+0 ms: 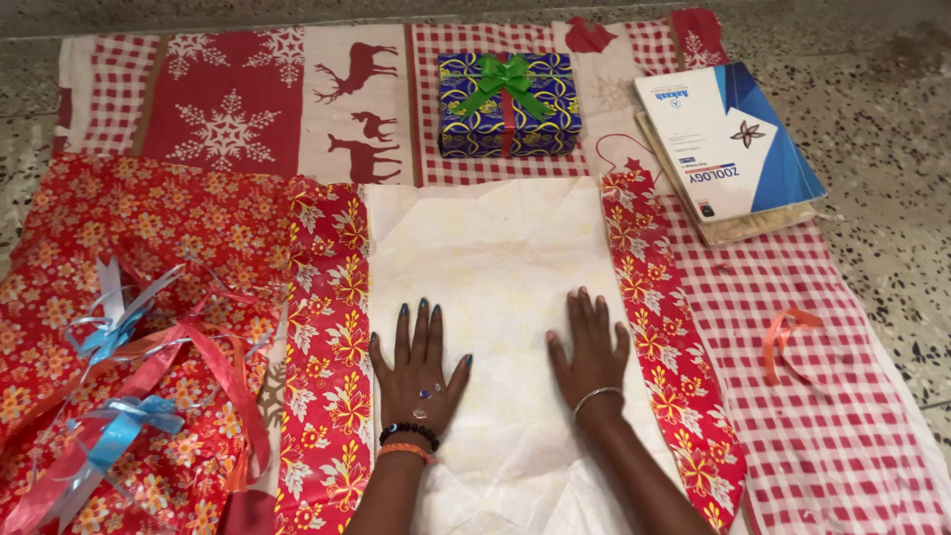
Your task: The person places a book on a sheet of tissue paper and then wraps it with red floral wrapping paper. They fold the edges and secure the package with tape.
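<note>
- Wrapping paper (495,248), white reverse side up: flat beneath both hands, red floral edges folded in at each side.
- Left hand (418,362), right hand (590,352): fingers spread, palms pressed flat on the paper.
- Blue gift box (508,107), green bow: beyond the fingertips.
- Books (728,149): beyond the right hand, further right.
- Ribbons (129,396): left of the left hand.

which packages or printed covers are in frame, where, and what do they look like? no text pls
Gift box: top centre on the patterned cloth, beyond both hands; rectangular, wrapped in blue paper with gold pattern, green ribbon bow over a red band.
Books: top right, small stack lying at the cloth's edge; top cover white and blue with a small flower emblem.
No screens or signs are visible.
</note>
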